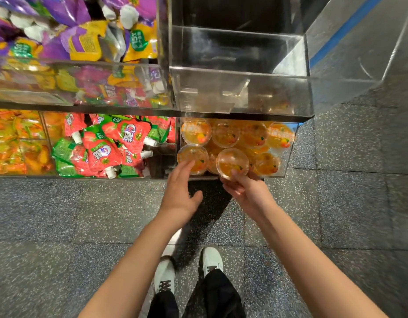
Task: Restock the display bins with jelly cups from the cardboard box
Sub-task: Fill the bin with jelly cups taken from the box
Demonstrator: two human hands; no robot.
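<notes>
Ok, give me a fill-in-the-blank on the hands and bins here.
1. The right hand holds a jelly ____ over the lower bin.
2. The left hand is open and holds ____.
3. The clear bin above the orange cups is ____.
4. The pouches left of the cups are red and ____.

Missing words: cup; nothing; empty; green

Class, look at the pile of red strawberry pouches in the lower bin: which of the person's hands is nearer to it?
Left. The left hand is just right of the strawberry pouches, by the bin's front edge. The right hand is farther right, holding a jelly cup.
</notes>
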